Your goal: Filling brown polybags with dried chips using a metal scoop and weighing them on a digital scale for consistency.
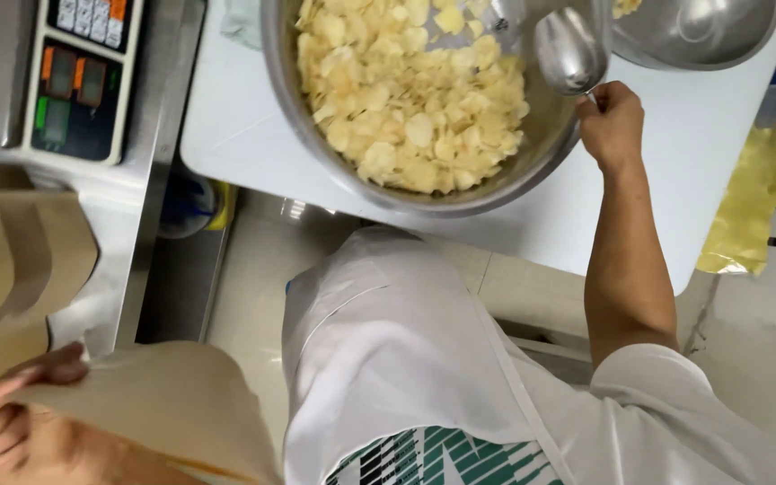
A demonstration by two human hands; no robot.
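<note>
1. Two bare hands show in the head view. At the far left, the left hand (11,431) pinches the edge of a brown paper bag (163,404): the thumb lies on top of the paper, the other fingers curl under it, pressed together. The bag is low in the picture, beside the person's white apron (388,359).
2. More brown paper bags (11,260) lie flat on a steel counter (150,180) at the left, just below a digital scale (83,72) with a keypad and small displays.
3. Toward the middle, a large steel bowl (406,193) sits on a white table (253,135); it is filled with pale yellow chips (415,99).
4. Right of the middle, the right hand (611,121) is closed around the handle of a metal scoop (569,49); the fingers are wrapped tight, not spread. The scoop's hollow rests inside the bowl at its right rim, above the chips, and looks empty.
5. A second steel bowl (702,36) stands at the top right, close beside the first one; whether they touch I cannot tell.
6. At the far right, a yellow plastic bag (747,207) hangs past the table's edge.
7. Below the table, pale floor tiles (262,269) show.
</note>
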